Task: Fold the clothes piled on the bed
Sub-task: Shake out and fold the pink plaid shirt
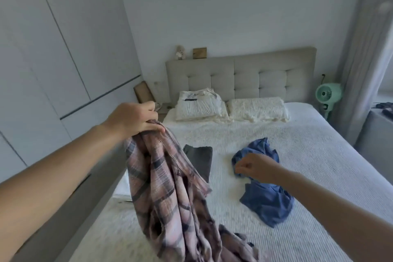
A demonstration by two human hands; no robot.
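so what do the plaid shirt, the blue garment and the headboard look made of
Pink-and-grey plaid shirt: soft woven fabric, perhaps flannel; matte, drapes in folds. Crumpled blue garment: thin matte cloth, creases sharply. Beige tufted headboard: padded textile upholstery, stitched into squares.

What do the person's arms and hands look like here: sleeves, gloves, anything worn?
Both arms are bare from the frame edge to the wrist: no sleeves in view. The left hand and right hand are bare too, no gloves. No watch, bracelet or ring is visible on either wrist or on the fingers that show. No markings seen.
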